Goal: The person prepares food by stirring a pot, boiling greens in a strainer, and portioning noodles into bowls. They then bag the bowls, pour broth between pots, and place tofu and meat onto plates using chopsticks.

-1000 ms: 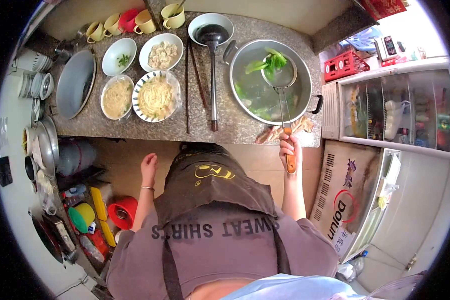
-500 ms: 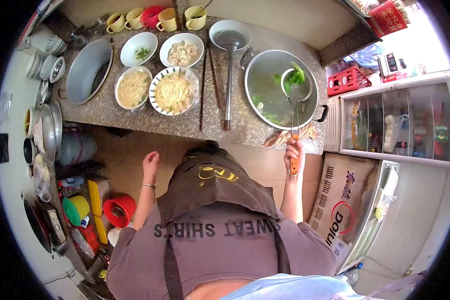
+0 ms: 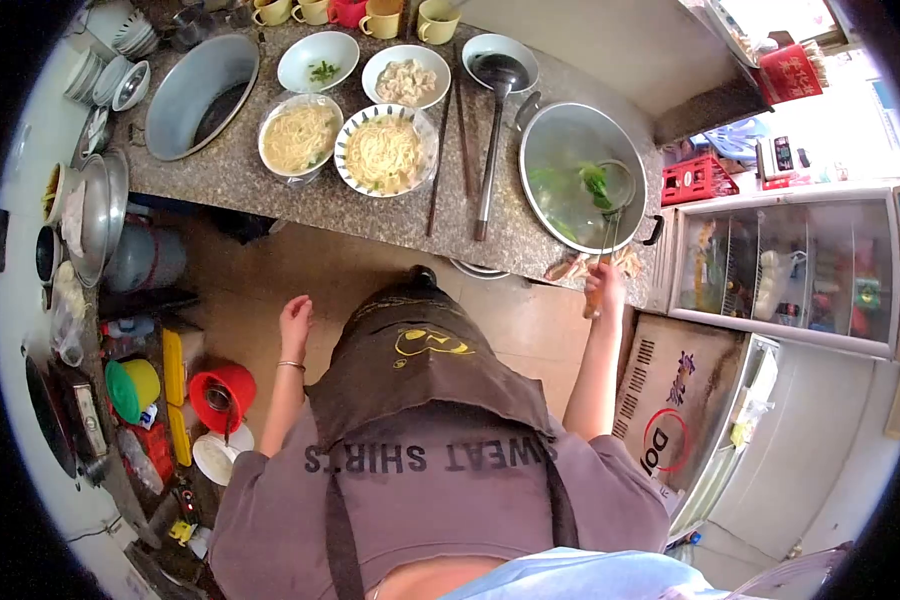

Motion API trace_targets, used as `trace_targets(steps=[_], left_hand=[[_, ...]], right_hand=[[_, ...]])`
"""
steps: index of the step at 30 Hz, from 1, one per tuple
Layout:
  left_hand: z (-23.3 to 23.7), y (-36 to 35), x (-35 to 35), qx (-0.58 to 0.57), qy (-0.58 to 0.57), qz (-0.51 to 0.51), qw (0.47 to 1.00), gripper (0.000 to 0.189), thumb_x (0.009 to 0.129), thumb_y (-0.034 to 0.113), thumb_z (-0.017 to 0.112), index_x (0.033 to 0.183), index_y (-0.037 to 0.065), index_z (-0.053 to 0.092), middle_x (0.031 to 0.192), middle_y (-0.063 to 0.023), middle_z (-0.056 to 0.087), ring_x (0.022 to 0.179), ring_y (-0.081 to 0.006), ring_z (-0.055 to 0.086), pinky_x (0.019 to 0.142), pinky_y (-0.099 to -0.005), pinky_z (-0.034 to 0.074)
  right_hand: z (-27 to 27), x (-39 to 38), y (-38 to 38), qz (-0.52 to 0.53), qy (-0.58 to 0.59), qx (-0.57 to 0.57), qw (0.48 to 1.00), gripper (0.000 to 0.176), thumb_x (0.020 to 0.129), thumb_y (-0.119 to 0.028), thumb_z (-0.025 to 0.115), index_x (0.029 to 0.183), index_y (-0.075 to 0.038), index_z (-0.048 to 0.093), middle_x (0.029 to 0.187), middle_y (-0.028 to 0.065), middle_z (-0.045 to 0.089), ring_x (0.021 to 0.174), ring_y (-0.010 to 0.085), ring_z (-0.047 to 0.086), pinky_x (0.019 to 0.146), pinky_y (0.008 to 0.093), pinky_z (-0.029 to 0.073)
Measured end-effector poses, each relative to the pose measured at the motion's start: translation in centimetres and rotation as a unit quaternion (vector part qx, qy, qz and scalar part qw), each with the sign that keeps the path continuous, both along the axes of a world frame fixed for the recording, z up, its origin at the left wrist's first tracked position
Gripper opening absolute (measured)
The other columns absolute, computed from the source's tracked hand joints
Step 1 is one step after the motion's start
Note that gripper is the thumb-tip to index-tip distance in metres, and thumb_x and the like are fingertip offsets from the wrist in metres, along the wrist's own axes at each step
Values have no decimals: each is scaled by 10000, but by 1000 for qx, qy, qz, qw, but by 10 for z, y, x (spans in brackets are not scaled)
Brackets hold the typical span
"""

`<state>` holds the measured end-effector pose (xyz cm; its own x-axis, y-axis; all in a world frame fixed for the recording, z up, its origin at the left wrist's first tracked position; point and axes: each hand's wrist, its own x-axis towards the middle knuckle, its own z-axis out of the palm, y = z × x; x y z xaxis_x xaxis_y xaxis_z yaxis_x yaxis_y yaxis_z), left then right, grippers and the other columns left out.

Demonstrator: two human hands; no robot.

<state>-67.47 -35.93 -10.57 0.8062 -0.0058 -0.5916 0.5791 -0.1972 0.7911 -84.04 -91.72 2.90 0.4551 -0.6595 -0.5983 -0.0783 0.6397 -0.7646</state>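
Note:
My right hand (image 3: 607, 286) is closed around the wooden handle of a strainer (image 3: 622, 178) over the right side of a large metal pot (image 3: 523, 172). The strainer's basket sits low in the cloudy, greenish broth, with leafy greens (image 3: 596, 186) at it. More greens show faintly at the pot's left side. My left hand (image 3: 295, 322) hangs beside my apron (image 3: 420, 375), away from the counter, its fingers loosely bent and apart, with nothing in them.
Left of the pot lie a ladle (image 3: 490, 165) and long chopsticks (image 3: 438, 165). Two noodle bowls (image 3: 342, 150), a bowl of pale meat pieces (image 3: 370, 78) and a bowl with chopped greens (image 3: 290, 62) stand on the counter (image 3: 370, 215). A large empty-looking pot (image 3: 160, 130) is farther left.
The strainer and greens have gone lower into the broth, with my right hand still on the handle. The view has turned slightly, shifting the counter. My left hand stays hanging.

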Motion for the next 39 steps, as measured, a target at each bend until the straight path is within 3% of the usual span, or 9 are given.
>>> trace_targets(steps=[2,8,10,12,20,23,31,35,39], left_hand=[[1,11,0,3,-8,4,1000,237,838,223,592,1037,93,586,890,21,575,781,-80,535,627,-233,435],[7,22,-6,13,16,16,1000,227,835,222,599,1026,101,591,870,31,566,775,-72,526,609,-219,419],[6,26,-4,32,1,0,999,222,832,221,604,1018,99,594,837,37,558,740,-61,510,583,-213,404],[4,27,-5,38,3,2,999,219,833,219,604,1012,94,595,825,39,554,724,-57,502,572,-210,396],[-6,21,9,9,-2,-19,1000,203,828,194,616,998,85,599,822,37,558,701,-52,502,564,-205,399],[-9,18,16,-19,-13,-37,999,197,829,186,618,1001,92,599,823,32,562,693,-57,506,568,-205,407],[13,13,20,32,0,-10,999,191,838,176,605,1005,84,591,821,28,555,705,-65,507,580,-198,405],[-10,28,1,37,-56,41,997,198,840,187,600,1007,81,588,824,29,552,694,-63,505,571,-207,409],[-7,2,-49,64,-4,64,996,296,864,253,571,1088,59,563,845,4,591,736,-85,556,558,-241,437]], right_hand=[[-3,19,17,43,88,-101,990,78,807,-66,486,866,-48,440,708,80,501,477,104,404,392,221,358],[-37,41,15,63,-48,150,985,99,842,-94,490,874,0,488,737,110,505,501,110,443,408,219,398],[-44,33,18,-21,-337,357,871,135,867,-84,460,925,36,480,817,130,486,552,109,453,433,193,406],[-43,21,24,-6,-400,392,829,159,879,-70,432,978,54,449,868,135,461,585,105,452,451,187,413],[-22,5,28,-5,-358,302,883,129,883,-116,438,957,-11,435,831,104,477,534,95,424,419,203,396],[-31,26,18,7,-83,55,995,92,848,-126,475,891,-46,465,717,76,505,512,99,416,426,232,387],[-74,104,4,166,67,-54,982,100,827,-95,456,885,-15,469,680,78,502,519,159,481,444,296,417],[-81,105,-14,90,-114,191,971,99,851,-96,466,866,1,458,693,91,487,517,135,443,440,243,387],[-73,51,-45,31,-355,466,810,157,868,-98,448,953,34,435,792,96,458,532,95,416,437,189,396]])
